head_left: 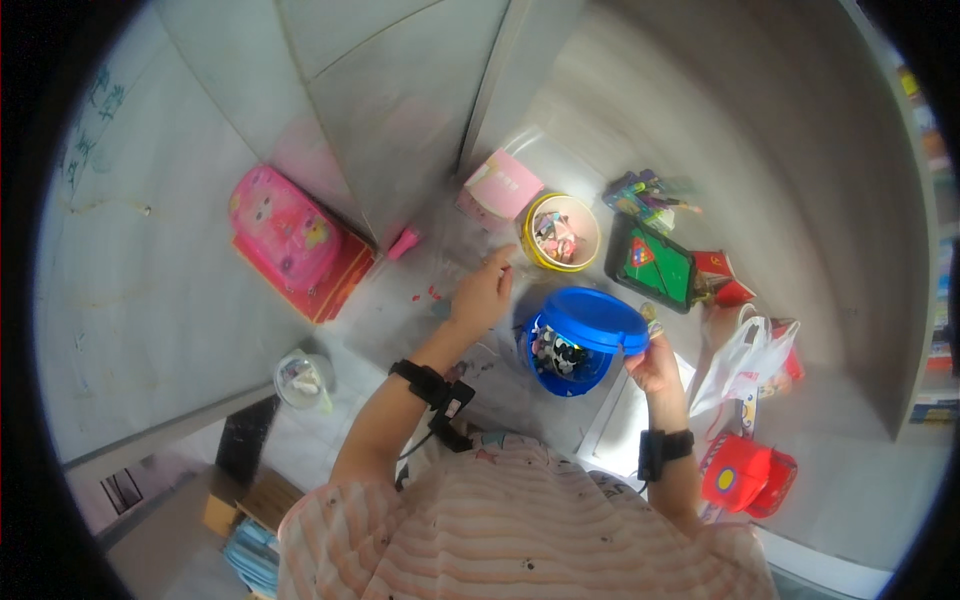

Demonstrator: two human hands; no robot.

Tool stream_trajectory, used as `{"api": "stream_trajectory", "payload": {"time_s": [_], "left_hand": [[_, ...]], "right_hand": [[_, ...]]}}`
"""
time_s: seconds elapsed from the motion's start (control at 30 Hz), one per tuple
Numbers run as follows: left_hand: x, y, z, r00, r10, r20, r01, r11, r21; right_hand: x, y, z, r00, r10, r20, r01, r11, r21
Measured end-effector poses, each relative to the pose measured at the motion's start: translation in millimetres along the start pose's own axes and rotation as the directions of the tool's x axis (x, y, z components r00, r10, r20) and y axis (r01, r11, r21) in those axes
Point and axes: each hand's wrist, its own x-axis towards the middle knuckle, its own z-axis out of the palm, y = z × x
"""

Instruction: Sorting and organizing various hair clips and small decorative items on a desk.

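Observation:
My right hand (655,366) pinches the edge of a round blue lid (592,312). The lid sits tilted over a blue bucket (572,388) and covers part of its mouth. Black and white small pieces (562,355) show inside the bucket through the gap. My left hand (484,292) holds nothing; its fingers reach forward, apart, towards a yellow-rimmed tub (528,240). Pale and pink scraps or small pieces (556,235) lie in that tub.
A pink box (502,186) stands behind the tub. To the right are a green-surfaced game tray (650,262), a white plastic bag (745,360) and a red bag (745,475). On the left lie a pink case (285,228), a pink flashlight-shaped thing (404,242) and a clear cup (303,379).

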Motion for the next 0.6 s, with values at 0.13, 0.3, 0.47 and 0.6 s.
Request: {"api": "stream_trajectory", "payload": {"time_s": [0.13,0.3,0.47,0.6], "left_hand": [[36,-3,-15,0.975,-0.107,-0.193,0.132,0.984,0.121],[69,-30,-33,0.974,0.019,-0.227,0.042,0.965,0.26],[57,-41,-40,0.96,0.114,-0.256,-0.046,0.965,0.259],[48,-40,-41,0.976,0.025,-0.218,0.026,0.973,0.229]], "right_hand": [[-2,3,-1,1.0,-0.007,-0.001,0.007,1.0,0.007],[4,7,-5,0.999,-0.045,-0.015,0.044,0.997,-0.067],[10,8,-14,0.997,-0.069,-0.045,0.067,0.996,-0.058],[14,8,-14,0.996,-0.087,-0.029,0.085,0.994,-0.066]]}}
